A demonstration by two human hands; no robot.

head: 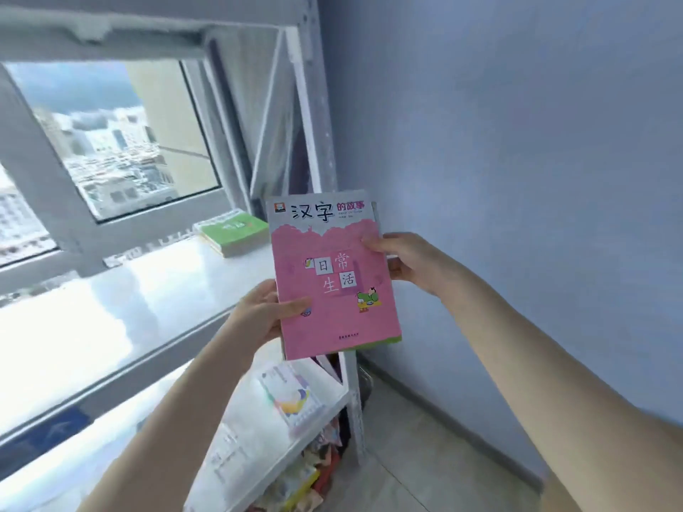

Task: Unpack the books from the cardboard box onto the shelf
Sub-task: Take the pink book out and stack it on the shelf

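Note:
A pink book point(334, 290) with a grey top band and Chinese title is held upright in the air in front of the white shelf point(155, 290). My left hand point(266, 314) grips its lower left edge with the thumb on the cover. My right hand point(410, 260) holds its right edge, thumb on the front. A green edge shows under the pink cover at the bottom, perhaps a second book behind. A green and white book point(233, 230) lies flat at the far end of the shelf's top board. The cardboard box is out of view.
A lower shelf board point(332, 397) carries a colourful book point(290, 397) and white papers point(236, 448); more bright items sit beneath. A window point(111, 142) stands behind the shelf. A blue-grey wall point(517, 179) runs along the right, with tiled floor point(425, 456) below.

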